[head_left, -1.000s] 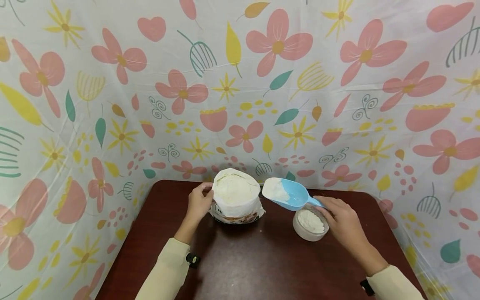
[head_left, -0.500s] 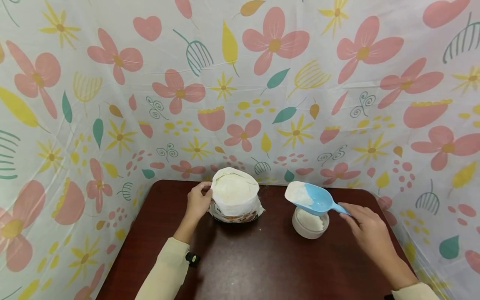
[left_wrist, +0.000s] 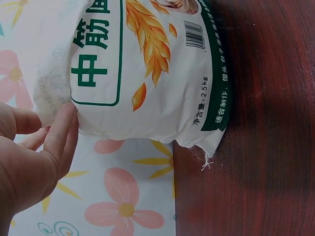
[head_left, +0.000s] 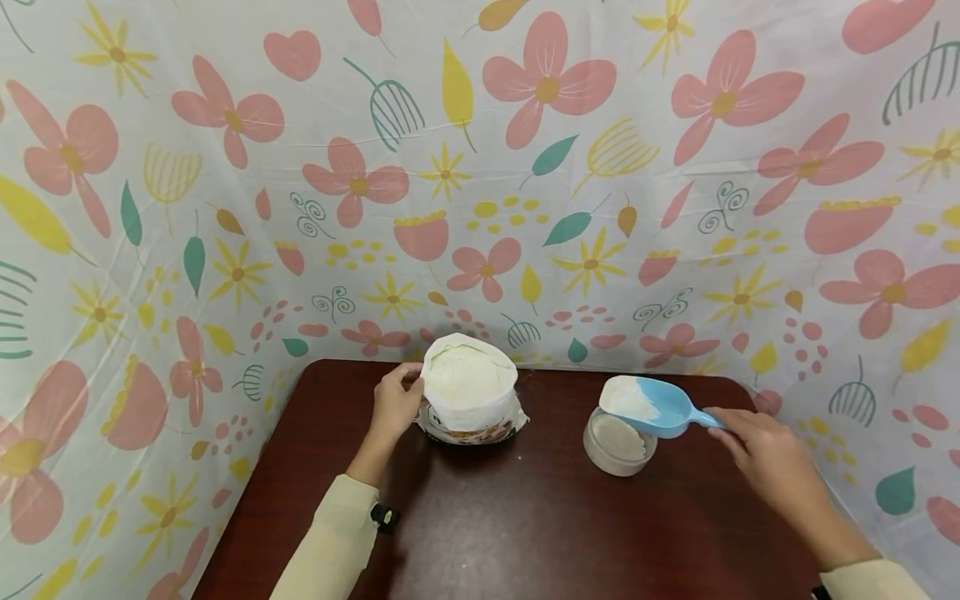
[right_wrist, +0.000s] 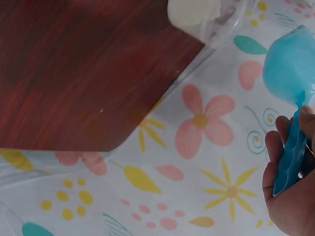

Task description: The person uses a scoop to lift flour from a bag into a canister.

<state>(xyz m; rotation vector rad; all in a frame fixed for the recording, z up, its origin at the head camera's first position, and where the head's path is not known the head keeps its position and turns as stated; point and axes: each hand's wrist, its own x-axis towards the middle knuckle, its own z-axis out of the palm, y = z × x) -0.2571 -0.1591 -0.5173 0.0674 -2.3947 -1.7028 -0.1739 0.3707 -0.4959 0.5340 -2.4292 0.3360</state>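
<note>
My left hand (head_left: 396,410) pinches the folded-down rim of an open flour bag (head_left: 480,412), which is full of white flour (head_left: 468,375). In the left wrist view, thumb and fingers of the left hand (left_wrist: 37,160) hold the cloth edge of the bag (left_wrist: 162,110), printed with wheat and green lettering. My right hand (head_left: 780,467) grips the handle of a light blue scoop (head_left: 671,408) carrying a heap of flour. The scoop is over a small clear bowl (head_left: 609,460) with flour in it, partly hiding its back rim. In the right wrist view, fingers wrap the scoop's handle (right_wrist: 290,162).
The dark red-brown table (head_left: 525,525) carries the bag at its back left and the bowl at its back right. A floral cloth (head_left: 480,167) hangs behind and beside the table, close to its back edge.
My right hand has drawn the loaded scoop rightward from beside the bag to over the bowl. The left hand keeps its hold on the bag's rim.
</note>
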